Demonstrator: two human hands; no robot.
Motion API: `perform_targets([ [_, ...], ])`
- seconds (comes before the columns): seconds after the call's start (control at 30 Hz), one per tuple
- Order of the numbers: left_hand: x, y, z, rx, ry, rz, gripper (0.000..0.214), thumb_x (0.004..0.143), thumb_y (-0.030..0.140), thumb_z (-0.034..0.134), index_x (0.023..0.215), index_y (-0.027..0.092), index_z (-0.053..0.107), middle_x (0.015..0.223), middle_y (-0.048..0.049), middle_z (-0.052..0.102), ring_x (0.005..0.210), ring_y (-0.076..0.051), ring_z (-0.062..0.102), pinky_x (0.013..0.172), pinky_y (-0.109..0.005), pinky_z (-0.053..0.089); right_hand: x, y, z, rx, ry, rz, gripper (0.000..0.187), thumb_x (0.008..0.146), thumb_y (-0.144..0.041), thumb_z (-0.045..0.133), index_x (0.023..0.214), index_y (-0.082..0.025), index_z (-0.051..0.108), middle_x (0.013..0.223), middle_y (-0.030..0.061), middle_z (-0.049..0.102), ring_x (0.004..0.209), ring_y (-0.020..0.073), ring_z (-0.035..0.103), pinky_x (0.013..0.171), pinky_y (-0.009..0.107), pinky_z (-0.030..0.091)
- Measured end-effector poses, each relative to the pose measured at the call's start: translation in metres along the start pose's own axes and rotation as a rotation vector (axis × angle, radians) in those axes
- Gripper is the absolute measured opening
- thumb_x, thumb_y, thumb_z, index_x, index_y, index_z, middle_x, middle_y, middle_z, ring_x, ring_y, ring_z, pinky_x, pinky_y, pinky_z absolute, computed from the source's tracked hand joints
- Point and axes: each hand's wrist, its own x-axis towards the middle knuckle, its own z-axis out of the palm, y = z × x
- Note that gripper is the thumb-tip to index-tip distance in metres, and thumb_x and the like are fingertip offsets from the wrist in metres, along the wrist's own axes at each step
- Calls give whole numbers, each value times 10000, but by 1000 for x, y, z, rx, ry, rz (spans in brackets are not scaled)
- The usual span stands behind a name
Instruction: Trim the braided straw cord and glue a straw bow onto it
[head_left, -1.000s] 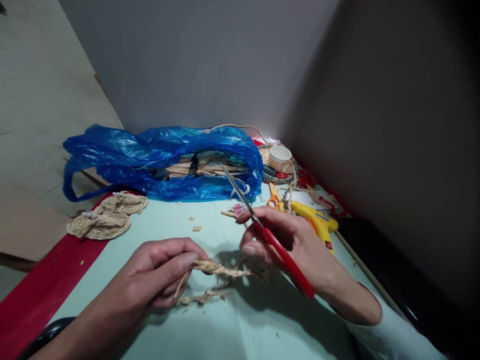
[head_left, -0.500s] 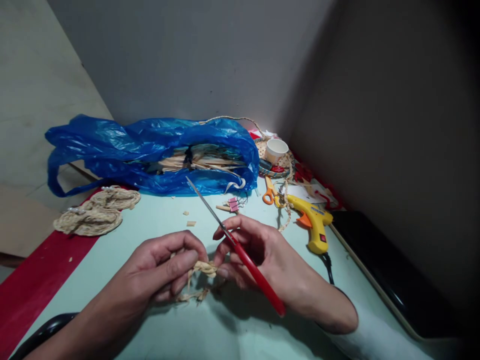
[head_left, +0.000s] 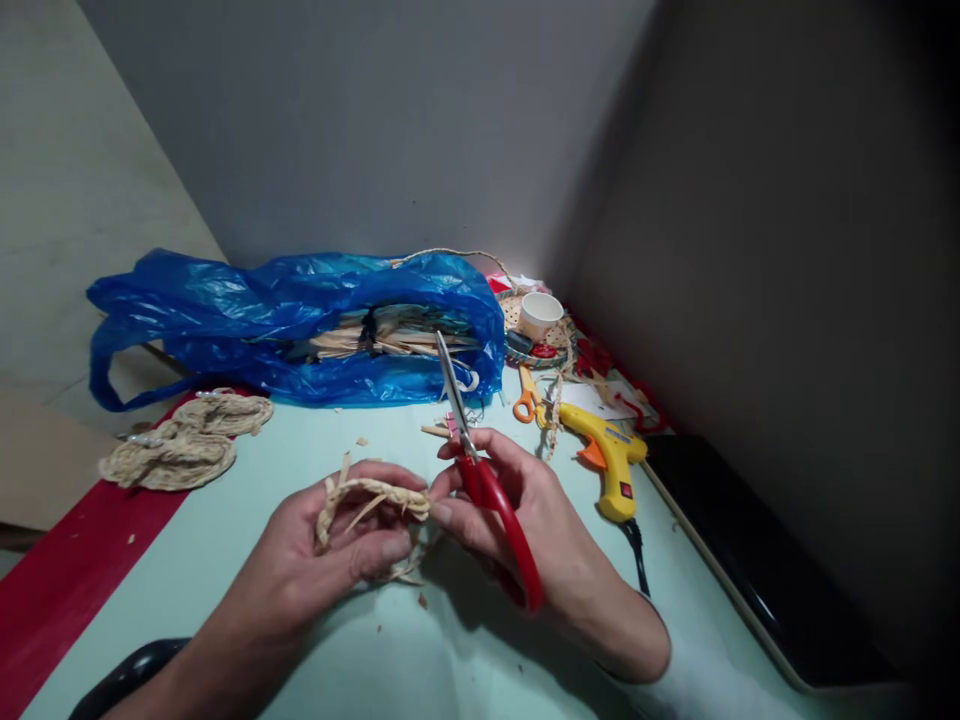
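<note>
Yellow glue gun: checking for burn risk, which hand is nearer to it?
Right. The right hand, holding red scissors, is just left of the glue gun; the left hand, gripping the straw braid, sits farther left beyond it.

A pale green table with a red strip along its left edge stands in a corner. A plain grey wall rises on the far side. The right wall lies in deep shadow. Beige floor shows at far left.
</note>
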Motion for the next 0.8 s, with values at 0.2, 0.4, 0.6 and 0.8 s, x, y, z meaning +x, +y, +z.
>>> perform_targets([
  [0.2, -7, 0, 8, -47, 27, -44, 178, 712, 345, 834, 776, 217, 729, 773, -8, 747, 705, -182, 685, 637, -236, 507, -2, 0, 4, 47, -59, 5, 542, 615, -163, 913, 993, -208, 527, 771, -47, 699, 654, 90, 627, 620, 186, 503],
  [0.4, -3, -4, 2, -42, 37, -134, 241, 665, 390, 862, 779, 219, 736, 659, 7, 707, 636, -140, 619, 605, -213, 476, -2, -2, 2, 29, -32, 6, 491, 683, -204, 878, 993, -233, 500, 797, -40, 705, 651, 116, 663, 634, 226, 551],
  [0.6, -1, -9, 5, 83, 74, -61, 129, 692, 301, 805, 704, 209, 715, 592, 15, 662, 572, -139, 591, 566, -232, 466, -3, 11, 2, -269, 63, -184, 402, 723, -155, 827, 1031, -237, 582, 803, -42, 679, 669, 99, 612, 633, 201, 501],
  [0.8, 0, -10, 6, 82, 77, -29, 98, 733, 278, 768, 733, 201, 709, 617, 12, 669, 571, -132, 591, 554, -222, 456, 1, 9, 4, -53, 38, -24, 450, 679, -167, 843, 998, -226, 530, 671, -76, 608, 540, 71, 504, 520, 177, 424],
])
